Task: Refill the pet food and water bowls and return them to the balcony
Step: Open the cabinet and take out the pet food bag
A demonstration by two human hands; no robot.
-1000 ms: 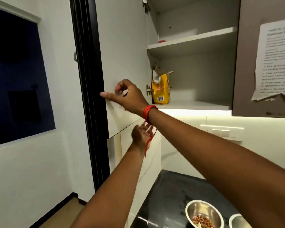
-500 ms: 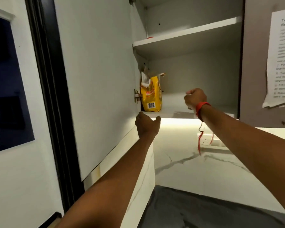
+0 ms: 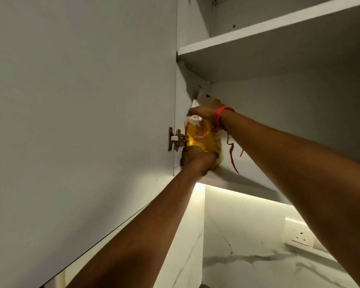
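A yellow pet food bag (image 3: 200, 138) stands at the left end of the lower shelf inside the open wall cabinet. My left hand (image 3: 195, 161) grips the bag at its bottom, from below. My right hand (image 3: 206, 110), with a red thread around the wrist, clasps the bag's crumpled white top. The bag sits right next to the door hinge (image 3: 176, 139). The bowls are out of view.
The open cabinet door (image 3: 81, 100) fills the left half of the view. An upper shelf (image 3: 258, 36) hangs above the bag. Below are a lit marble backsplash (image 3: 247, 246) and a wall socket (image 3: 299, 235).
Both hands have risen from below the shelf and taken hold of the bag. The view has tilted upward and closer; the counter and the paper notice have left the frame.
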